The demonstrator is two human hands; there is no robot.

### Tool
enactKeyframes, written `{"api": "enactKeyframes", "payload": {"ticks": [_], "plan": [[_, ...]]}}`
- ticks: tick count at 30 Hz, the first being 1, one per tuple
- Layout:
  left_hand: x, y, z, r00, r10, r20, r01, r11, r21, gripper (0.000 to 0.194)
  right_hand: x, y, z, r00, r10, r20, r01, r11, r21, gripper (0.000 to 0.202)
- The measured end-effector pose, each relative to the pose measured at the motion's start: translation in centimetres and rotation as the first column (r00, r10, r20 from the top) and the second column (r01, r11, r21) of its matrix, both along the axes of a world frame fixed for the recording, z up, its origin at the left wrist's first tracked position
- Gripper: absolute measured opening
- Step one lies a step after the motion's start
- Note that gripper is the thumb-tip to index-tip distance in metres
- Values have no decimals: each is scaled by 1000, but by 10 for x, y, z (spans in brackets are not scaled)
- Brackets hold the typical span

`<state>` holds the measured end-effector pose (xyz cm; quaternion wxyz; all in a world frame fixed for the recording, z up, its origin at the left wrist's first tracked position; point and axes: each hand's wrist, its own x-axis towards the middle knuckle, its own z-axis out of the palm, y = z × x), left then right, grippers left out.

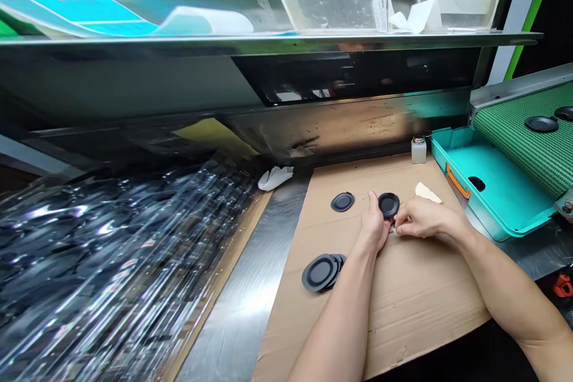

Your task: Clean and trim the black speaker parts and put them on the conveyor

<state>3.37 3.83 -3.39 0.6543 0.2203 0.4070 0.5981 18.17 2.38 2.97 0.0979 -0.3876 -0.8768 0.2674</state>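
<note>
1. Black disc [388, 205] is raised above the cardboard sheet [421, 292], between the two hands, its ringed face towards the camera.
2. Left hand [375, 225]: its grip pinches the disc, with the thumb pointing up beside its left edge and the other fingers beneath.
3. Right hand [419, 216]: its fingers are curled in at the disc's lower right edge. A small pale bit shows under the fingertips; I cannot tell whether this grip pinches it.
4. Beyond the right hand, a cream wedge [427, 192] lies on the cardboard.
5. Also on the cardboard are a single dark disc [342, 202], left of the hands, and a stack of discs [319, 273], overlapping and partly hidden by the left forearm.
6. Near the far right corner stands a small bottle [418, 151], just beside a turquoise tray [505, 182] with an orange handle [457, 181].
7. Past the tray, a green belt [514, 137] carries two more dark discs [541, 124].
8. To the left, clear plastic packaging [134, 274] lies beside the bare metal strip of the counter [242, 286].
</note>
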Motion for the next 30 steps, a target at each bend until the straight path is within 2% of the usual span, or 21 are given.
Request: {"api": "enactKeyframes", "payload": {"ticks": [1,3,5,7,9,11,13,16,18,19,20,22,23,25,26,27,29,30], "plan": [[-1,2,1,999,-4,34,4,1000,-13,55,2,1,2,999,-15,-35,15,1000,-4,15],[-3,3,3,996,-37,78,38,999,-16,57,3,6,2,982,-116,-147,132,985,107,17],[-3,3,4,995,-62,78,62,998,3,55,-1,12,-5,948,-223,-225,279,926,256,19],[-2,0,3,996,-78,34,77,996,44,49,-6,16,-14,938,-285,-198,338,878,339,18],[-1,-3,1,994,-105,-13,106,991,81,43,-11,16,-21,944,-298,-139,328,872,362,18],[-1,-3,0,993,-116,-16,117,989,94,37,-14,14,-24,956,-265,-129,293,896,333,17],[-3,-2,0,997,-74,34,72,995,63,33,-14,10,-24,971,-194,-137,224,939,261,16],[-8,3,3,993,-24,115,27,999,-23,31,-9,3,-18,998,-28,-56,29,999,26,17],[-12,5,6,986,-35,161,47,996,-70,35,-5,2,-14,996,78,-46,-83,989,-122,17],[-13,5,7,981,-41,188,57,995,-78,39,-3,3,-11,994,79,-74,-88,987,-137,20],[-15,5,9,975,-48,217,65,995,-74,43,0,4,-10,993,32,-112,-44,993,-108,25],[-17,5,12,959,-72,276,88,995,-45,51,7,11,-8,968,-186,-168,196,979,46,37],[-17,5,13,951,-86,296,99,995,-29,52,11,15,-9,928,-328,-176,354,925,142,40],[-16,5,13,950,-119,290,126,992,-5,47,20,24,-13,815,-566,-127,575,761,301,39],[-15,4,13,960,-123,251,125,992,10,43,24,28,-16,769,-635,-72,616,707,347,42],[-12,3,13,978,-104,182,99,994,37,39,27,31,-20,745,-667,-6,622,692,367,47],[-6,-2,14,1000,13,-26,-9,988,154,32,30,34,-25,757,-645,104,581,737,344,53],[-2,-7,15,985,107,-138,-70,967,246,39,29,34,-26,774,-621,128,558,762,328,50]]}}
